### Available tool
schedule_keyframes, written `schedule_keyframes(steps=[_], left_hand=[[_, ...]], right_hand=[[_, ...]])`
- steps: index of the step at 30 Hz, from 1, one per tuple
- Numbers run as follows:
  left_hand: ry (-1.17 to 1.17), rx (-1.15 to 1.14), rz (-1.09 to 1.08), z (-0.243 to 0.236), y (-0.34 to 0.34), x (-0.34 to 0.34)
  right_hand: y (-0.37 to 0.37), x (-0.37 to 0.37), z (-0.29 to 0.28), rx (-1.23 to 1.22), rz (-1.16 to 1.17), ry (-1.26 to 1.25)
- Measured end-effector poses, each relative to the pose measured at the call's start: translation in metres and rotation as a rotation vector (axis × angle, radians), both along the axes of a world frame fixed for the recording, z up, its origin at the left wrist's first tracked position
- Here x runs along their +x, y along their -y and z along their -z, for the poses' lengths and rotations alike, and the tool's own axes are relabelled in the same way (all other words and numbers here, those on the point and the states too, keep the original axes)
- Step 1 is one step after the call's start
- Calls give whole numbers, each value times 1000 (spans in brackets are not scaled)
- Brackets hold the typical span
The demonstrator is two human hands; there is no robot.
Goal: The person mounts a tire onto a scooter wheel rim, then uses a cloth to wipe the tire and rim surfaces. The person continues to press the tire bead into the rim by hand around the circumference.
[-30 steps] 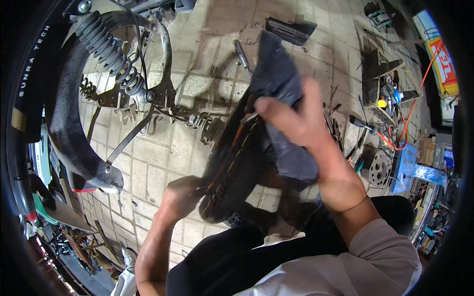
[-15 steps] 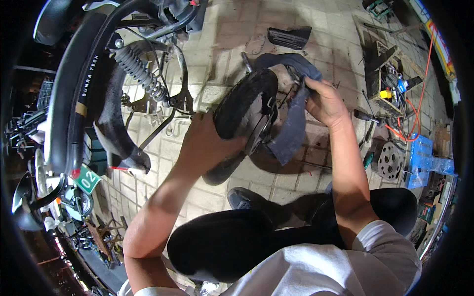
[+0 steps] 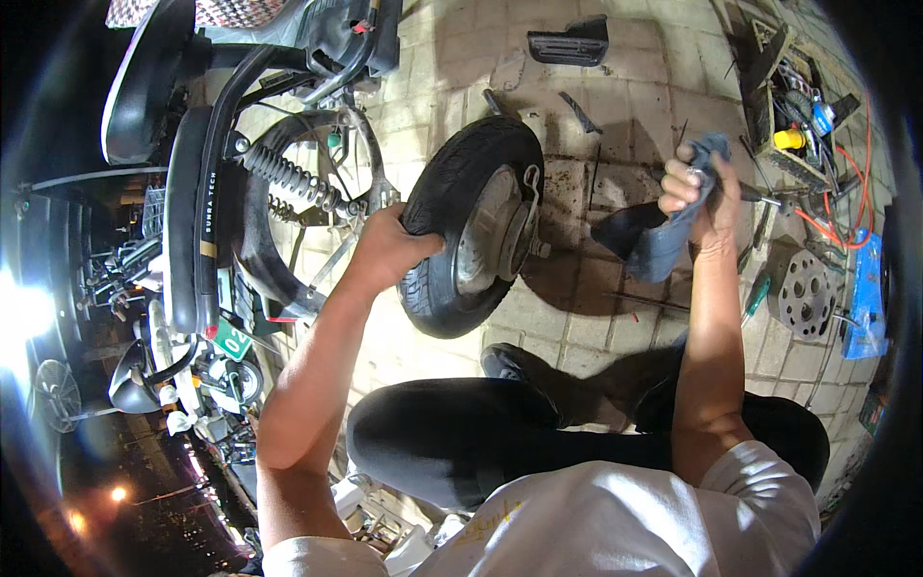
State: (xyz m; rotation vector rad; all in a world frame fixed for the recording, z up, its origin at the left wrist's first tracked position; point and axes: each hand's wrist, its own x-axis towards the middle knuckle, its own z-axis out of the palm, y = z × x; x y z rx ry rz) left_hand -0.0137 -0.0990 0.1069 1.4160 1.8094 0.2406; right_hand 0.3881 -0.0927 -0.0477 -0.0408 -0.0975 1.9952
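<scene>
My left hand [image 3: 389, 252] grips the black tyre of a small scooter wheel [image 3: 435, 264] on its left side, thumb over the tread. The wheel stands tilted on the paving, its dusty metal hub [image 3: 486, 231] facing right, with an axle end and a curved bracket sticking out. Away to the right of the wheel, my right hand [image 3: 710, 197] is closed round a bunched grey-blue cloth [image 3: 659, 252]. The loose end of the cloth hangs down toward the wheel, apart from it.
A partly stripped scooter with a grey spring shock absorber [image 3: 293, 175] stands at the left. A black plastic part [image 3: 567, 46] and a dark strip [image 3: 580, 112] lie beyond the wheel. To the right are a wooden tool crate [image 3: 793, 163], a metal disc with holes [image 3: 808, 296] and a blue box [image 3: 867, 298].
My right hand has moved right, drawing the cloth off the wheel's right side and bunching it. The hub now shows uncovered. My left hand has stayed on the tyre, shifting its grip.
</scene>
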Motion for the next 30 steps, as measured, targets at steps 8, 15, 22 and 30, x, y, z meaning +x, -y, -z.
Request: schedule_keyframes(steps=[8,15,22,30], left_hand=[[22,-35,-62,-8,-3,12],[-309,215,-68,3,29,44],[-556,148,-69,-5,49,55],[-193,30,-129,1,46,31]], right_hand=[[-12,-50,-26,212,-323,1578],[-79,-143,-100,1277,518,1645],[-95,-246,-148,2254,-735,1605],[-106,-253,-143,2337,-707,1407]])
